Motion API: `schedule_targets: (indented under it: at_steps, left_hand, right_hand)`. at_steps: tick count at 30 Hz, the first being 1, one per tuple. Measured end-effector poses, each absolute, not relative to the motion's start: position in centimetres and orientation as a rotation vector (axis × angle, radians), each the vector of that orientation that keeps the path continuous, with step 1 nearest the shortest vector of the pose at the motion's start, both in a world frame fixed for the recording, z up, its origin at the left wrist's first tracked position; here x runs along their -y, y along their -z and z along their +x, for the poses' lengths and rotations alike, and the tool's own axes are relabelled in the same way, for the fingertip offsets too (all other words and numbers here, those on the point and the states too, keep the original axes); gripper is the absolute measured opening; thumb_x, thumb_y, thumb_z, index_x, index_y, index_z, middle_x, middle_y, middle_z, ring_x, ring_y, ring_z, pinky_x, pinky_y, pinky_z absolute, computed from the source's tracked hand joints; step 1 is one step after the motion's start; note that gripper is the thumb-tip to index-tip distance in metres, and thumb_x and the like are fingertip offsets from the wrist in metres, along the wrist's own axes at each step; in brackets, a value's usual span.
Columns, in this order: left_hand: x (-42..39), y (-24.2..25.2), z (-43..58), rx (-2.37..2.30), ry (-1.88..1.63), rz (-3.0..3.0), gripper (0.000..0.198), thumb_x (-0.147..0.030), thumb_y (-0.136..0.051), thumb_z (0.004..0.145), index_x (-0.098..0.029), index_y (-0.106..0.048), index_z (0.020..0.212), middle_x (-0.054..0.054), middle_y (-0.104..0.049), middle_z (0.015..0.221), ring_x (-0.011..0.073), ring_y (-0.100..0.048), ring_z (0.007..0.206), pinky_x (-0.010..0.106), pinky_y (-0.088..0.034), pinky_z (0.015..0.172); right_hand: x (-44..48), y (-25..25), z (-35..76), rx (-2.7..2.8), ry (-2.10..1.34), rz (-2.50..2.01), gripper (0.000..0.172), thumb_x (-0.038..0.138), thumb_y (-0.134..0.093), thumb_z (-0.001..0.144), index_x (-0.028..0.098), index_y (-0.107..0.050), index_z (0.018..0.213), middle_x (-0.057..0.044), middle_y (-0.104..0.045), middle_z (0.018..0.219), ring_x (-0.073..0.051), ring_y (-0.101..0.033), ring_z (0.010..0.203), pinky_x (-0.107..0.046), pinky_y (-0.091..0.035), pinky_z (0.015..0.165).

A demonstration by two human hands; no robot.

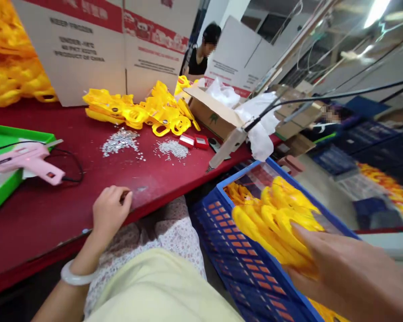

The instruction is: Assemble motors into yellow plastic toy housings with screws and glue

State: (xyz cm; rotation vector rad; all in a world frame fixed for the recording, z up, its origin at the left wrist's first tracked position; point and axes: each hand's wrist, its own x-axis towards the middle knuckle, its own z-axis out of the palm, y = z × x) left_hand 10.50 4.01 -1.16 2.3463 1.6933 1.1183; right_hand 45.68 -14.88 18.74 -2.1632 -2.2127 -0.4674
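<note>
**Right hand spread on yellow loops**

The right hand point(349, 277) lay open, fingers flat against the yellow plastic loops point(272, 228), keeping them together in the blue crate point(237, 174). The left hand point(110, 212) curled on the red table point(36, 214), any pinch unclear; a pink glue gun point(27, 161) lay beyond.

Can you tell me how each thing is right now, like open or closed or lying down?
Left hand: curled, resting on the red table.
Right hand: fingers on the yellow plastic pieces.
Blue crate: holding those pieces.
Pink glue gun: lying on the green tray.
Cardboard box: open.
</note>
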Motion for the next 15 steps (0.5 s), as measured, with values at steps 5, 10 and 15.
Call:
schedule_targets:
  at_steps: [5, 10, 15]
  left_hand:
    - [-3.4, 1.9, 9.6, -1.52, -1.227, 2.23, 0.014, -0.026, -0.053, 0.093, -0.018, -0.063, 0.085, 0.003, -0.064, 0.082, 0.021, -0.057, 0.081, 0.033, -0.043, 0.077]
    - [-3.1, 2.2, 9.3, -1.427, -1.256, 2.143, 0.01, -0.022, -0.055, 0.092, -0.017, -0.061, 0.085, 0.004, -0.063, 0.084, 0.0215, -0.055, 0.081, 0.034, -0.042, 0.076]
    - [-2.8, 2.4, 9.4, -1.402, -1.293, 2.092, 0.009, -0.021, -0.054, 0.092, -0.018, -0.061, 0.087, 0.005, -0.062, 0.085, 0.0225, -0.054, 0.081, 0.035, -0.042, 0.076]
  right_hand:
    - [9.5, -23.3, 33.3, 2.631, 0.22, -1.486, 0.031, 0.017, -0.061, 0.053, 0.032, -0.045, 0.074, 0.005, -0.058, 0.053, -0.015, -0.049, 0.037, -0.029, -0.032, 0.035]
    - [1.9, -24.3, 25.3, 2.84, 0.733, -1.077, 0.014, 0.02, -0.055, 0.075, 0.027, -0.043, 0.07, 0.003, -0.05, 0.053, -0.013, -0.039, 0.042, -0.029, -0.026, 0.041]
    - [-11.8, -21.5, 23.4, 2.709, 1.159, -1.368, 0.018, 0.035, -0.051, 0.082, 0.017, -0.055, 0.085, -0.005, -0.058, 0.067, -0.016, -0.045, 0.058, -0.029, -0.02, 0.053]
